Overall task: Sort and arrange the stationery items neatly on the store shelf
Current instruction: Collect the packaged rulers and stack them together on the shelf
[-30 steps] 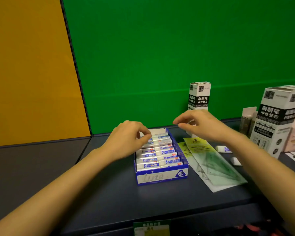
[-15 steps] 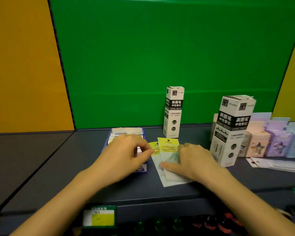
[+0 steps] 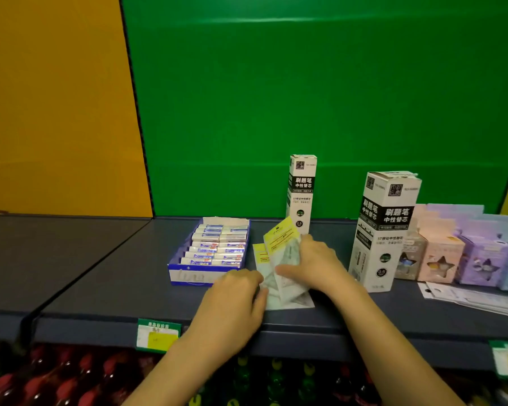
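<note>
Clear ruler packets with yellow header cards (image 3: 280, 247) lie on the dark shelf (image 3: 106, 285), just right of a blue tray of erasers (image 3: 214, 250). My right hand (image 3: 314, 265) grips the top packet and tilts its yellow end up off the pile. My left hand (image 3: 235, 300) rests at the packets' near left edge, fingers curled against them, partly covering the tray's front corner. A narrow white refill box (image 3: 301, 191) stands behind the packets. A wider refill box (image 3: 384, 230) stands to their right.
Pastel star-window boxes (image 3: 458, 259) line the right end, with flat white packets (image 3: 475, 297) lying in front of them. Price tags (image 3: 157, 335) hang on the shelf's front edge. Bottles with red and yellow caps (image 3: 71, 382) fill the shelf below. The back wall is green and orange.
My left hand has left the eraser tray and come to the packets' left edge. My right hand has closed on the top packet and lifted its yellow end. The view has pulled back.
</note>
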Demonstrator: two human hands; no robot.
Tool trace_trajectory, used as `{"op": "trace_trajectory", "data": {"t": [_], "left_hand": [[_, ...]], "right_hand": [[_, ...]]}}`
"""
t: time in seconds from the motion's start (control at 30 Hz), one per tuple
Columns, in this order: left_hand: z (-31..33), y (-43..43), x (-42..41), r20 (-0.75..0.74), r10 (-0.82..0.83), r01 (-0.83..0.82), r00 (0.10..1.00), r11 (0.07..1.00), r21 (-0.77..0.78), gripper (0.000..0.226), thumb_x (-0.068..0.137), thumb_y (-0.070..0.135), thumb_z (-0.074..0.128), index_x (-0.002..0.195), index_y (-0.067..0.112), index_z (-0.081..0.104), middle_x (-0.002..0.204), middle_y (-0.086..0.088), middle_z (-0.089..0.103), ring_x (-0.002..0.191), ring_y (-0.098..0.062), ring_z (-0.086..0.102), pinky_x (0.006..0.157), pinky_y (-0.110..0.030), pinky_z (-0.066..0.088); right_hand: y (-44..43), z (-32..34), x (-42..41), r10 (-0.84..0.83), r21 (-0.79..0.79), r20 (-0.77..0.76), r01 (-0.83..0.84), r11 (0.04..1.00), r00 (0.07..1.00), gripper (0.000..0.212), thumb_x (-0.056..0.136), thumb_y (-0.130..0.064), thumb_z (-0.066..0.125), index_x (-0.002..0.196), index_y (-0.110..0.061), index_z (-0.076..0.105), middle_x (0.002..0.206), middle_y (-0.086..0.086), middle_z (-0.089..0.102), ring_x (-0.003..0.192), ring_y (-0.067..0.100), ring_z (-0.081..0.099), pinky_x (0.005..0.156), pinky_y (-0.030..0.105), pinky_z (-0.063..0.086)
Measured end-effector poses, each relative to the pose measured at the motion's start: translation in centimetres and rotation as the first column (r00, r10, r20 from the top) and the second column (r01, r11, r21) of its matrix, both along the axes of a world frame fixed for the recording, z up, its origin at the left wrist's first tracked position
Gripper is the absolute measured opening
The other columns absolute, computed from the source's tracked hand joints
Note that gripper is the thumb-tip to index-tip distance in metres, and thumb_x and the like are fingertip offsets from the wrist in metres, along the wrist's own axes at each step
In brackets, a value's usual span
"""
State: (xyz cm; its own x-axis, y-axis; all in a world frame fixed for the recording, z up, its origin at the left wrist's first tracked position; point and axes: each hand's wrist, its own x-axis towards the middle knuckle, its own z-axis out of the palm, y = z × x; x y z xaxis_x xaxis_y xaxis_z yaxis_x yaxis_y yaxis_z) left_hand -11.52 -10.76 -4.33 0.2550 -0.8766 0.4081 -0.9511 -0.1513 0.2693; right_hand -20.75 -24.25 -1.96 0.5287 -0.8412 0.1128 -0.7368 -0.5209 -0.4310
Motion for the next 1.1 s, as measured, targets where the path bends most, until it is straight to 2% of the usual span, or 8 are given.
{"op": "trace_trajectory", "data": {"t": [0.13, 0.33, 0.47, 0.57, 0.63, 0.77, 0.87, 1.1], "left_hand": [[-0.4, -1.2, -1.7, 0.032, 0.082, -0.085, 0.996, 0.992, 0.09, 0.026, 0.097, 0.032, 0.031, 0.106, 0.014, 0.048, 0.113, -0.005, 0.056, 0.108, -0.022, 0.044, 0.085, -0.033, 0.04], [-0.6, -4.1, -3.1, 0.003, 0.204, -0.201, 0.979, 0.962, 0.185, 0.05, 0.095, 0.048, 0.029, 0.122, 0.007, 0.042, 0.127, -0.013, 0.052, 0.119, -0.027, 0.041, 0.091, -0.037, 0.041], [-1.2, -5.7, -2.6, -0.055, 0.227, -0.198, 0.972, 0.927, 0.317, 0.074, 0.091, 0.059, 0.027, 0.142, 0.006, 0.021, 0.152, -0.02, 0.02, 0.141, -0.032, 0.016, 0.113, -0.04, 0.023], [-1.4, -5.3, -2.0, -0.077, 0.171, -0.133, 0.982, 0.925, 0.356, 0.072, 0.092, 0.058, 0.025, 0.144, 0.009, 0.017, 0.155, -0.018, 0.009, 0.144, -0.03, 0.004, 0.116, -0.039, 0.014], [-1.4, -4.2, -1.8, -0.096, 0.123, -0.082, 0.988, 0.932, 0.354, 0.069, 0.092, 0.056, 0.026, 0.144, 0.01, 0.017, 0.156, -0.013, 0.008, 0.145, -0.027, 0.003, 0.117, -0.038, 0.013], [-1.5, -1.0, -1.9, -0.076, 0.044, -0.018, 0.996, 0.948, 0.319, 0.063, 0.095, 0.05, 0.024, 0.147, 0.016, 0.011, 0.158, -0.005, 0.004, 0.146, -0.02, -0.001, 0.118, -0.031, 0.007], [-1.8, 1.1, -2.1, -0.103, 0.029, -0.002, 0.994, 0.968, 0.25, 0.063, 0.093, 0.052, 0.026, 0.146, 0.021, 0.013, 0.158, 0.002, 0.006, 0.145, -0.014, 0.001, 0.117, -0.028, 0.008], [-2.2, 2.1, -2.8, -0.218, 0.096, -0.09, 0.971, 0.995, 0.038, 0.075, 0.084, 0.062, 0.04, 0.141, 0.022, 0.013, 0.145, 0.005, 0.025, 0.131, -0.012, 0.021, 0.108, -0.026, 0.022]], "right_hand": [[0.3, 0.7, -2.3, 0.025, -0.042, 0.192, -0.018, 0.999, 0.981, 0.046, 0.085, -0.038, 0.059, 0.119, -0.01, 0.044, 0.122, 0.012, 0.058, 0.111, 0.031, 0.054, 0.085, 0.036, 0.043], [2.6, 1.2, -7.4, 0.049, -0.047, 0.403, -0.034, 0.998, 0.914, 0.041, 0.084, -0.034, 0.062, 0.119, -0.019, 0.046, 0.109, 0.002, 0.062, 0.099, 0.023, 0.058, 0.08, 0.037, 0.048], [3.8, 0.7, -9.6, 0.017, -0.044, 0.471, 0.004, 0.999, 0.882, 0.045, 0.083, -0.03, 0.064, 0.123, -0.023, 0.045, 0.1, -0.006, 0.058, 0.097, 0.02, 0.058, 0.072, 0.03, 0.044], [4.4, 0.2, -10.8, -0.006, -0.04, 0.501, 0.03, 0.999, 0.865, 0.043, 0.082, -0.031, 0.065, 0.121, -0.025, 0.047, 0.099, -0.008, 0.06, 0.092, 0.017, 0.057, 0.066, 0.025, 0.042], [4.7, -0.2, -11.5, -0.019, -0.038, 0.51, 0.045, 0.998, 0.86, 0.043, 0.081, -0.032, 0.066, 0.12, -0.025, 0.048, 0.1, -0.007, 0.062, 0.092, 0.016, 0.058, 0.069, 0.029, 0.043], [5.4, -0.7, -12.6, -0.034, -0.026, 0.549, 0.058, 0.998, 0.835, 0.036, 0.08, -0.03, 0.067, 0.112, -0.03, 0.049, 0.092, -0.017, 0.06, 0.082, -0.002, 0.056, 0.061, 0.017, 0.04], [6.0, -1.1, -13.2, -0.044, -0.011, 0.57, 0.061, 0.998, 0.821, 0.038, 0.079, -0.029, 0.068, 0.112, -0.033, 0.049, 0.095, -0.017, 0.062, 0.085, -0.002, 0.057, 0.064, 0.016, 0.041], [6.9, -1.6, -13.5, -0.084, 0.023, 0.571, 0.086, 0.996, 0.817, 0.035, 0.079, -0.029, 0.068, 0.108, -0.035, 0.05, 0.095, -0.021, 0.061, 0.086, -0.007, 0.055, 0.062, 0.013, 0.039]]}}
